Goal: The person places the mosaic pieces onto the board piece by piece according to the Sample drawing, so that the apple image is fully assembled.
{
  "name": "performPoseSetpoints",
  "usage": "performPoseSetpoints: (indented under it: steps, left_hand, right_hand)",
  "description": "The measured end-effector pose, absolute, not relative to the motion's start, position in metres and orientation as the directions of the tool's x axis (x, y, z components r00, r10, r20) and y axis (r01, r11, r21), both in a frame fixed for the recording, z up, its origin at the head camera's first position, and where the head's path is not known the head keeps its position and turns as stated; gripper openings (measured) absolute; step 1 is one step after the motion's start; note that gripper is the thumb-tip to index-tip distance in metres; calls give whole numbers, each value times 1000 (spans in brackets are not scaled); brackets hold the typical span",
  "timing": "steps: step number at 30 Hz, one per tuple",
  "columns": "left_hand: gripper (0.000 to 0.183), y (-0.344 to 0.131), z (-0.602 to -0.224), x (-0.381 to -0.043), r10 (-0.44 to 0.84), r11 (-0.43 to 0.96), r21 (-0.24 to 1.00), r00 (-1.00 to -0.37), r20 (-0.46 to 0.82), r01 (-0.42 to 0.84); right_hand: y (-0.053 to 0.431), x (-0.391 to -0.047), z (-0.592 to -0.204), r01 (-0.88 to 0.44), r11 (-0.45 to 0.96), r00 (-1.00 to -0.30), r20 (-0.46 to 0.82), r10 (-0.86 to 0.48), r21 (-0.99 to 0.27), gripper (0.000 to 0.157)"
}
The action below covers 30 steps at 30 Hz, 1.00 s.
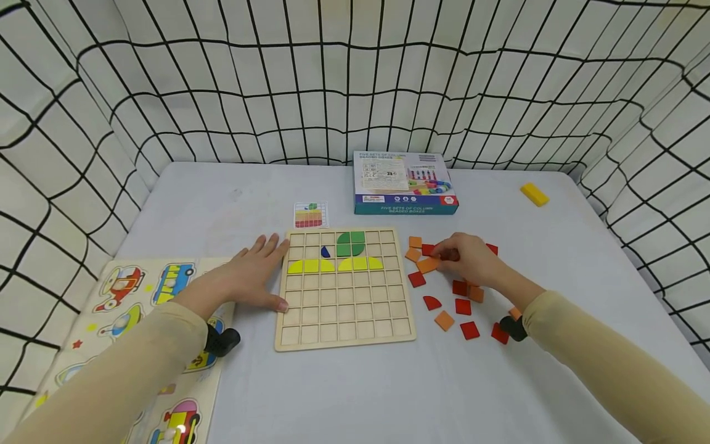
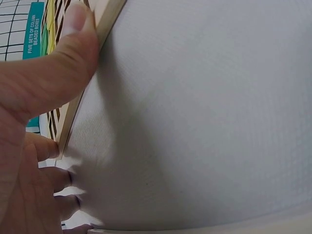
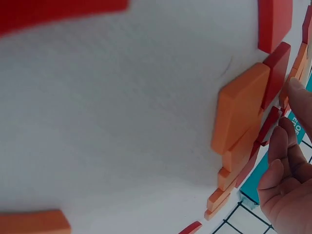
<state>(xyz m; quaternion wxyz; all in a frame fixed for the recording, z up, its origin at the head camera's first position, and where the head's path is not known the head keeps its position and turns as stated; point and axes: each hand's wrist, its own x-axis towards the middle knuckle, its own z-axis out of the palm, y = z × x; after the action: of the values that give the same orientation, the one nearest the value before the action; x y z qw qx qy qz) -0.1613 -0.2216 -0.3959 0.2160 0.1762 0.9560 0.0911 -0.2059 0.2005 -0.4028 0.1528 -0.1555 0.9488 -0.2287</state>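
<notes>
A wooden grid board lies flat on the table. Green pieces, yellow pieces and a small blue piece sit in its upper rows. My left hand rests at the board's left edge, fingers spread; its thumb lies on the frame. Right of the board, my right hand pinches an orange square tile by its right corner, thumb and fingertips together. A red tile lies right beside these fingertips. Beneath the hand, other tiles are partly hidden.
Scattered red tiles and orange tiles lie around the right hand. Behind the board are a pattern card and a cardboard box. A yellow block lies far right. A vehicle puzzle board extends under the left forearm; black netting surrounds the table.
</notes>
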Motion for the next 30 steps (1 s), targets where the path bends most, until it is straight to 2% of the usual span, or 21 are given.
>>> performPoseSetpoints:
  steps: [13, 18, 24, 30]
  left_hand:
    - [127, -221, -394, -160, 375, 921, 256, -845, -381, 293]
    - [127, -221, -394, -160, 376, 921, 257, -844, -382, 294]
    - [128, -221, -394, -160, 377, 920, 258, -844, -381, 294]
    - [128, -221, -393, -160, 368, 924, 250, -847, -383, 288]
  right_hand:
    - [200, -202, -399, -248, 863, -895, -238, -378, -440, 29]
    - [203, -199, -399, -251, 857, -900, -218, -378, -450, 21]
    - [205, -195, -399, -215, 841, -910, -210, -357, -497, 13]
    - [199, -197, -395, -100, 766, -915, -244, -322, -636, 14]
